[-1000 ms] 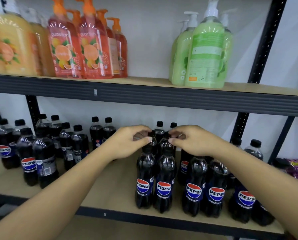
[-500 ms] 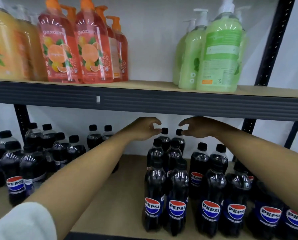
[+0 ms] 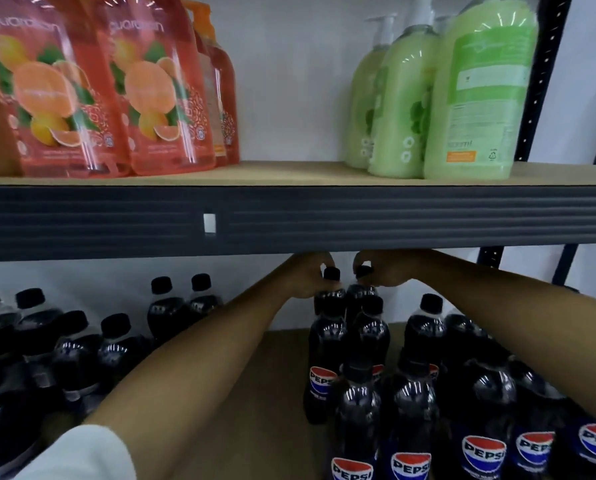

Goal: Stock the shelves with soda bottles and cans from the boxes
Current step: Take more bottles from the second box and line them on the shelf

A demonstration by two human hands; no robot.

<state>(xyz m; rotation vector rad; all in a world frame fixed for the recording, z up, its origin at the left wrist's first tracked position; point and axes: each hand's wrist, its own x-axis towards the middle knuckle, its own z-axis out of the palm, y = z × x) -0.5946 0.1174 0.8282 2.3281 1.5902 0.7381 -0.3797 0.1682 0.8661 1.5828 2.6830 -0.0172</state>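
Note:
Dark Pepsi bottles with black caps stand in rows on the lower wooden shelf [image 3: 255, 393]. My left hand [image 3: 307, 275] grips the neck of a rear Pepsi bottle [image 3: 329, 299] just under its cap. My right hand [image 3: 390, 270] holds the cap of the rear bottle beside it [image 3: 360, 292]. Both hands reach deep under the upper shelf's dark front rail [image 3: 289, 220], which hides their upper parts. Several more Pepsi bottles [image 3: 411, 410] stand in front of these two.
Another group of Pepsi bottles [image 3: 64, 341] fills the shelf's left side, with bare wood between the groups. The upper shelf carries orange soap bottles [image 3: 99, 91] and green soap bottles [image 3: 445, 98]. A black upright [image 3: 542, 81] stands at right.
My head has moved closer and lower. Both hands have gone further back and closed around the tops of the two rearmost bottles, where before they hovered just above them.

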